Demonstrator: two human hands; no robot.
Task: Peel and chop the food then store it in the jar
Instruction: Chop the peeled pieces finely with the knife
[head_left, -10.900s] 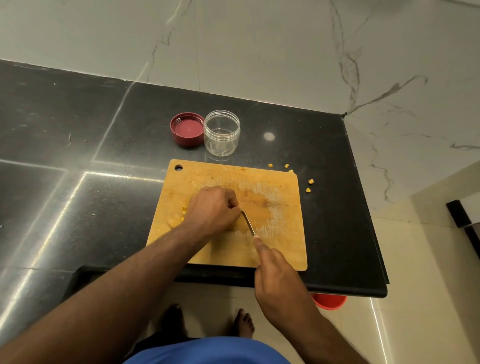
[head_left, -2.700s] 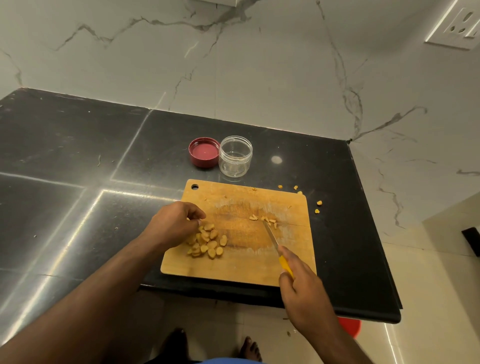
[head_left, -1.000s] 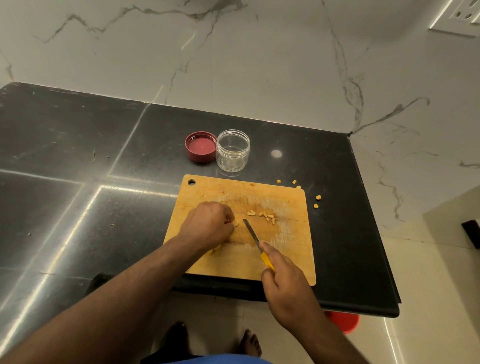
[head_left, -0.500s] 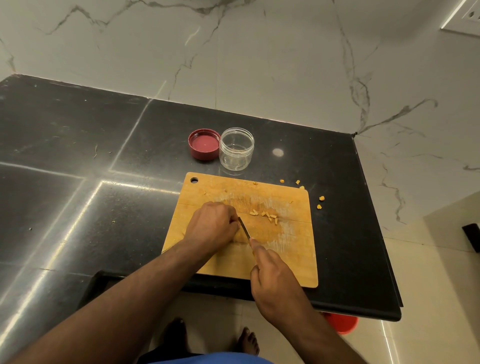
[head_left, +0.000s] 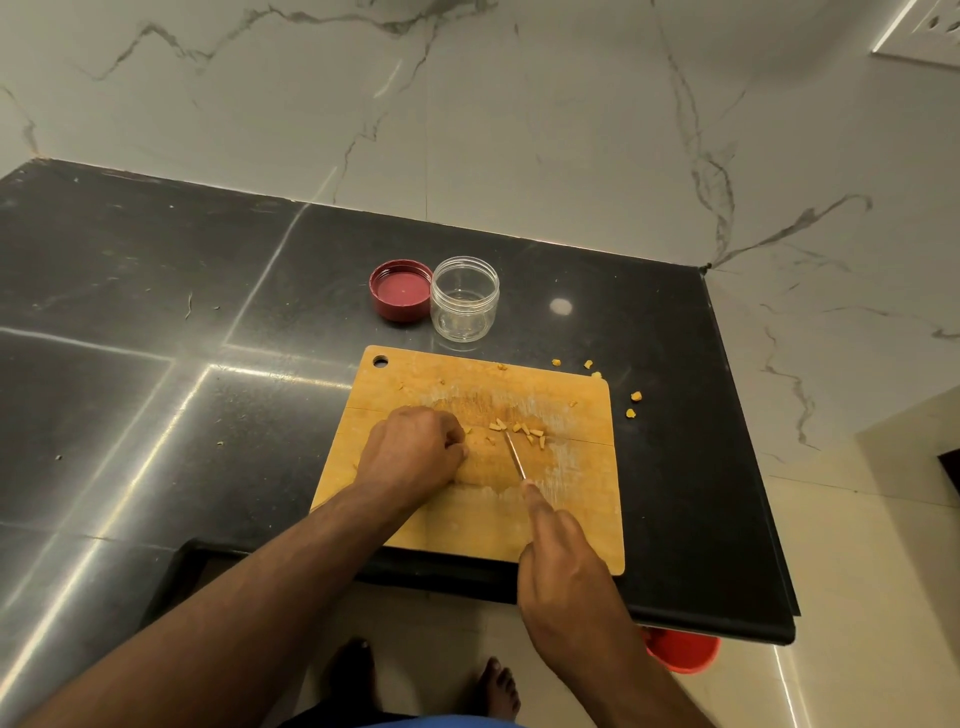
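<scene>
While the left hand (head_left: 410, 454) sits curled over something near the middle of the cutting board (head_left: 582, 525), what it holds underneath is hidden, so I cannot tell whether slices are pinched there; the fingers are bent with the knuckles facing the blade. The right hand (head_left: 563, 577) is wrapped round the handle of a small knife (head_left: 514, 456), forefinger stretched along its back, and the blade points toward the far edge of the board, just beside the left knuckles. A little scatter of chopped pieces (head_left: 522, 432) lies by the blade tip, toward the board's far right part. A few stray bits (head_left: 632, 404) have landed on the dark counter (head_left: 156, 291) off the board's far right corner. The jar (head_left: 465, 299) stands open and looks empty just beyond the board's far edge, its red lid (head_left: 401, 290) touching or nearly touching its left side.

Chopping seems to be the step in hand, and nothing is stored yet. To do it well, I would keep the left fingertips tucked back so the knuckles guide the blade, feed the food toward the knife in small amounts, and cut with short strokes so fewer bits jump off the board. Gathering the pieces into one heap before lifting them should make filling the narrow jar cleaner.
</scene>
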